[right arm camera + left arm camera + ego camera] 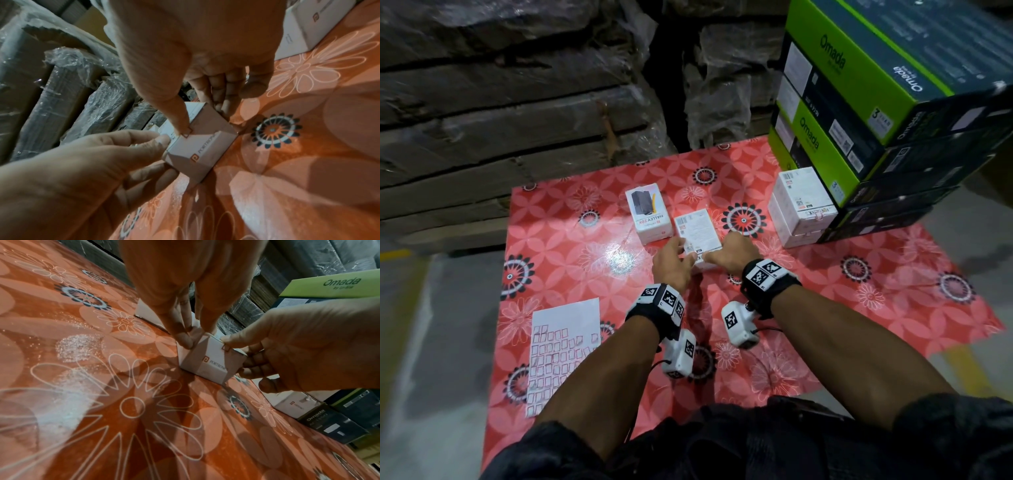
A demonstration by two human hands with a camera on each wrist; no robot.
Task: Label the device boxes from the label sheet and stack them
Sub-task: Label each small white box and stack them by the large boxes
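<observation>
Left wrist view shows it best: the left hand (176,288) has its fingertips (183,339) curled down onto the top near corner of a small white device box (207,363), gripping that edge. The right hand (304,353) comes in from 3 o'clock, thumb pressing a tiny red-outlined label (225,347) onto the box's upper edge while the other fingers wrap the side, so it's gripping the box too

Right wrist view backs that up, thumb tip sitting right on the label (186,133) at the top edge of the box (197,146), with a brand logo printed on the front face

From the head cam, both hands, left (676,262) and right (732,255), are on the box (698,233), which sits flat on the red floral mat (585,260), roughly mid-mat. Just beside it at 10 o'clock is another white box (650,214) with a product picture on top, touching or nearly so, can't tell. Out at 2 o'clock there's a stack of white boxes (803,207) pushed up against a pile of big green and black cartons (859,102). The label sheet (561,346) lies flat at about 7 o'clock, near the left forearm, with rows of little red-outlined stickers on it. Plastic-wrapped cardboard bundles (517,102) fill the background at 12 o'clock
</observation>
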